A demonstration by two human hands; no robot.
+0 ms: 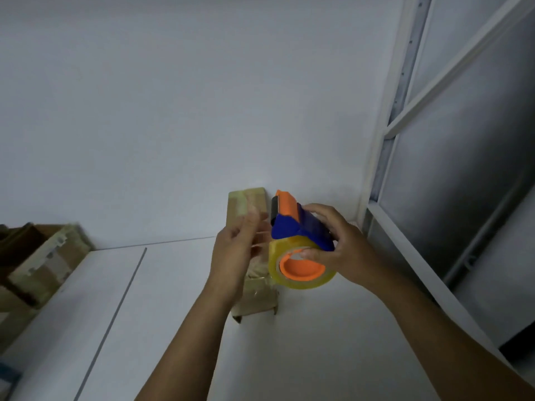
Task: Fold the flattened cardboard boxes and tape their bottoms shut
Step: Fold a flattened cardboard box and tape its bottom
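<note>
Well left of the narrow cardboard box, which stands on the white table, taped cartons lie stacked. The left hand is raised just in front of that box, its fingers too blurred to tell whether they pinch anything. Just right of the box, the right hand grips a blue-and-orange tape dispenser.

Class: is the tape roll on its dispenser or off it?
On: the tape roll rings the orange hub; the right hand grips the dispenser.
</note>
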